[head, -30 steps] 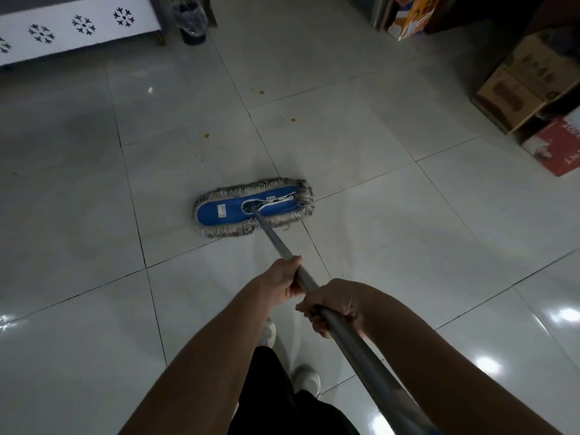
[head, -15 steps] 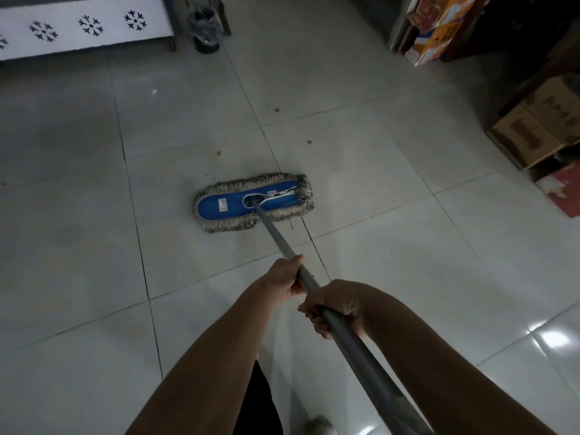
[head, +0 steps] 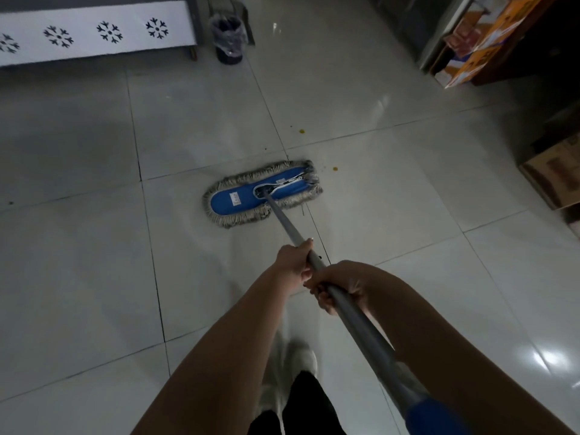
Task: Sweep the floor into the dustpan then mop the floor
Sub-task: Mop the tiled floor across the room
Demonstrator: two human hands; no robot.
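Both hands grip the mop handle (head: 287,222). The left hand (head: 293,264) is wrapped round it lower down, nearer the mop head (head: 262,193). The right hand (head: 340,285) is curled round it just behind, almost touching the left. The grip is as it was a second ago; what has moved is the mop.

The mop head lies flat on the tiled floor (head: 78,277) and has been pushed forward as the person stepped after it, a blurred shoe (head: 301,359) showing below the arms. The black bin (head: 229,39), beyond the mop head, looms nearer than before. One yellow crumb (head: 335,168) now sits just beside the mop head's right end, and another (head: 302,131) lies a little beyond its far edge. The cardboard box (head: 552,180) stands well off to the right of the mop head.

So this looks like the mopping stage, mid-stroke. The crumbs suggest the sweep missed some bits, which the mop will likely shove along rather than lift.
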